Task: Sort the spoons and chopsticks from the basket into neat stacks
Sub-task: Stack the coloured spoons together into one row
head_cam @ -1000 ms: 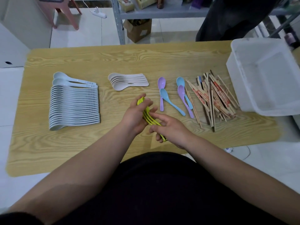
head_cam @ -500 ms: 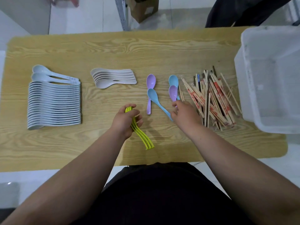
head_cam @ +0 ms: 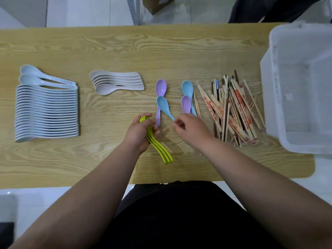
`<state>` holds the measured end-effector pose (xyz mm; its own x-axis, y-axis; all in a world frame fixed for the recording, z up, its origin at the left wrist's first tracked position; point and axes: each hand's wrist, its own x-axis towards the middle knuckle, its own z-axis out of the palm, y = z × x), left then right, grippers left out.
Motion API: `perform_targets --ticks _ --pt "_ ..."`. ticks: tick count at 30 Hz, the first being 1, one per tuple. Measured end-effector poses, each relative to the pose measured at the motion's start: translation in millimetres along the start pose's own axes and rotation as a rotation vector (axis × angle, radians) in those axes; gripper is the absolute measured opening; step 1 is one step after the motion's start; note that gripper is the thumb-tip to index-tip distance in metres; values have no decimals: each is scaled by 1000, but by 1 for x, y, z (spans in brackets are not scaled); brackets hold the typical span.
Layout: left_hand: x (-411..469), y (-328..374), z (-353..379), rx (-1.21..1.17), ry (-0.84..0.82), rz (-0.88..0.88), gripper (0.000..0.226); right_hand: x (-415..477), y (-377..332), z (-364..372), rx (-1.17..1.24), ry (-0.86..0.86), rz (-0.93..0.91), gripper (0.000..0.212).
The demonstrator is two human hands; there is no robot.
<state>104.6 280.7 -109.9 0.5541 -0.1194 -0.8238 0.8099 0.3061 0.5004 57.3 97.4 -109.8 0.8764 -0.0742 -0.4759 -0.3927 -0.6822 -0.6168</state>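
Observation:
My left hand (head_cam: 139, 134) grips a nested stack of yellow-green spoons (head_cam: 162, 152) just above the wooden table (head_cam: 125, 49), handles pointing toward me. My right hand (head_cam: 192, 128) pinches the handle end of a blue spoon (head_cam: 162, 105) that lies across a purple spoon (head_cam: 161, 87). A second blue spoon (head_cam: 187, 88) and a second purple spoon (head_cam: 186, 104) lie just right of them. A loose pile of chopsticks (head_cam: 231, 108) lies further right. The white basket (head_cam: 269, 97) stands at the table's right end.
A long row of pale blue spoons (head_cam: 46, 112) lies at the left. A small stack of beige spoons (head_cam: 116, 83) sits beside it. Someone in dark clothing (head_cam: 269, 9) stands beyond the table's far right edge. A shelf leg (head_cam: 133, 9) stands behind.
My right hand let go of the yellow-green spoons and moved right and forward to the blue spoon's handle. My left hand kept the yellow-green stack. The view shifted downward.

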Motion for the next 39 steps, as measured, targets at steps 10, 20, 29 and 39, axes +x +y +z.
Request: perform_targets --ticks 10,20,29,39 --pt "2 27 -44 -154 7 156 38 -14 -63 59 951 -595 451 28" --pt "20 53 -151 1050 210 632 24 37 -71 115 -296 75 -348 34" --pt "67 67 -173 1367 89 1038 48 82 -74 159 -371 391 -383 39" --pt "93 70 -172 1305 47 1137 43 92 -78 164 -364 582 -344 41"
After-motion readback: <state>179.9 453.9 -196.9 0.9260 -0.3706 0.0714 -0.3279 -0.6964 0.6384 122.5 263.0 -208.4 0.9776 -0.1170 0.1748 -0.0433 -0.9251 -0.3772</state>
